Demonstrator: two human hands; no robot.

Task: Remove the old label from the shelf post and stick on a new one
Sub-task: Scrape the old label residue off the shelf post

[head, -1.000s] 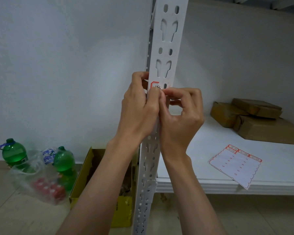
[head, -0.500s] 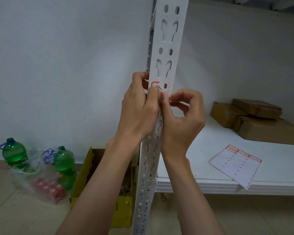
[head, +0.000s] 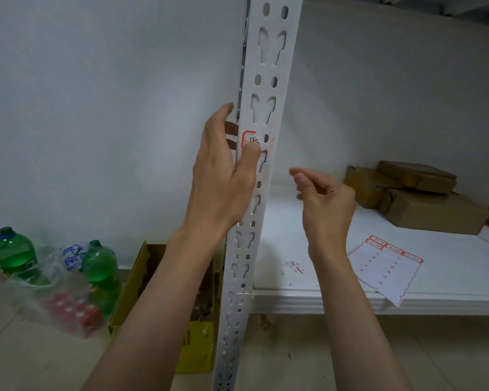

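Note:
A white perforated shelf post (head: 268, 80) rises through the middle of the view. On it sits the left part of an old red-bordered label (head: 249, 138), with torn residue to its right. My left hand (head: 223, 170) grips the post from the left, its thumb pressing just below the label. My right hand (head: 322, 198) hovers right of the post, fingers curled and thumb against forefinger; whether a scrap sits between them I cannot tell. A sheet of new red-bordered labels (head: 384, 266) lies on the white shelf (head: 449, 294), overhanging its front edge.
Small torn label scraps (head: 294, 266) lie on the shelf near the post. Brown cardboard boxes (head: 424, 198) are stacked at the shelf's back right. On the floor at left stand green bottles (head: 14, 252), a clear plastic bag (head: 60, 303) and an open yellow box (head: 192, 328).
My right hand has pulled away from the label, down and to the right. The label's right part is now gone, leaving residue. My left hand still grips the post.

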